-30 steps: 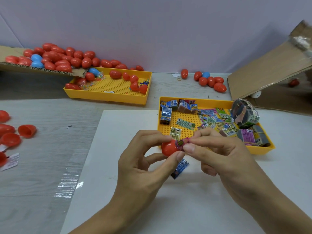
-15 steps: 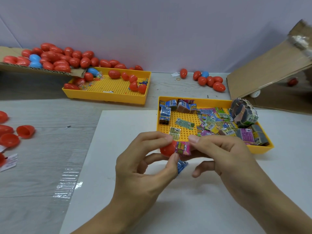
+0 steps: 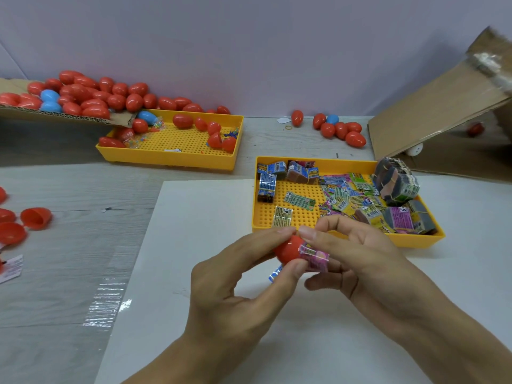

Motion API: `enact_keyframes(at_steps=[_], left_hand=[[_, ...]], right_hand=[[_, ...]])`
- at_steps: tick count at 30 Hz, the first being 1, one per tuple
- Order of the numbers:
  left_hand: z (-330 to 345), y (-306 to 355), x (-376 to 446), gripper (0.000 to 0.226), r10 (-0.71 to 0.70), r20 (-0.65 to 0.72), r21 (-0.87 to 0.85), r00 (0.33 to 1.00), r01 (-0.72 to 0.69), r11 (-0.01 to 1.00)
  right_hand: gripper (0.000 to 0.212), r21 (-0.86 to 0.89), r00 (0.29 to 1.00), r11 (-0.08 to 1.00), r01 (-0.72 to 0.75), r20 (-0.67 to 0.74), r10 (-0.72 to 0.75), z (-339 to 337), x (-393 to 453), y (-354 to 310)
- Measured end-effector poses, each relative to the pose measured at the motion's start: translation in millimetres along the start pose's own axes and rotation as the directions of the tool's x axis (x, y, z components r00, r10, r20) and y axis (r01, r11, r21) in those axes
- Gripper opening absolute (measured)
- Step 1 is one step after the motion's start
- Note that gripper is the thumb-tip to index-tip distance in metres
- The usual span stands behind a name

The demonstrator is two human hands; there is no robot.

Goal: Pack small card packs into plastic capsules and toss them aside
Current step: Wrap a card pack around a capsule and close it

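Card pack [image 3: 315, 254], pink, now partly inside red capsule half [image 3: 288, 249], deeper than second ago; left hand [image 3: 235, 295] pinches capsule, right hand [image 3: 357, 259] grips pack above tabletop [image 3: 194, 245]. Insertion nearly done; closing next.

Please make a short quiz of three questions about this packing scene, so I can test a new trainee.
1. True or false: the left hand holds a blue capsule half.
2. Which is in the near yellow tray? A) card packs B) loose screws C) whole eggs
3. Fill in: the right hand pinches a ____ card pack at the capsule's mouth.

Key
1. False: it holds a red capsule half.
2. A: card packs lie there.
3. Pink.
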State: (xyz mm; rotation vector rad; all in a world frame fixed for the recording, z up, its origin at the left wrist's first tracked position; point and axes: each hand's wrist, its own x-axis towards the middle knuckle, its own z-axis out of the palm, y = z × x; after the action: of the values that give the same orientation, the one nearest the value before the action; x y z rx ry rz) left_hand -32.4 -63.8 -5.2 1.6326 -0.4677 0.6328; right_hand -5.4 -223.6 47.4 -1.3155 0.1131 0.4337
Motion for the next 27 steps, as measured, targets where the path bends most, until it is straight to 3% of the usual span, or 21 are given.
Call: enact_keyframes(at_steps=[6, 11, 14, 27], left_hand=[[-0.7, 2.1, 1.3, 0.029, 0.044, 0.007, 0.105, 0.999, -0.044, 0.993], [0.5, -0.4, -0.6, 0.034, 0.098, -0.018, 0.15, 0.995, -0.094, 0.984], [0.1, -2.2, -0.6, 0.034, 0.092, -0.023, 0.138, 0.995, -0.088, 0.987], [1.5, -2.5, 1.2, 0.039, -0.031, 0.006, 0.019, 1.0, 0.03, 0.999]], right_hand=[[0.055, 0.053, 0.998, 0.997, -0.058, -0.003, 0.058, 1.7, -0.9, 1.7], [0.035, -0.004, 0.999, 1.0, -0.025, 0.026, 0.025, 4.3, -2.4, 1.8], [0.028, -0.023, 0.997, 0.999, -0.039, 0.064, 0.04, 5.7, -5.1, 1.8], [0.035, 0.123, 0.978, 0.979, -0.165, 0.152, 0.145, 0.6, -3.0, 0.5]])
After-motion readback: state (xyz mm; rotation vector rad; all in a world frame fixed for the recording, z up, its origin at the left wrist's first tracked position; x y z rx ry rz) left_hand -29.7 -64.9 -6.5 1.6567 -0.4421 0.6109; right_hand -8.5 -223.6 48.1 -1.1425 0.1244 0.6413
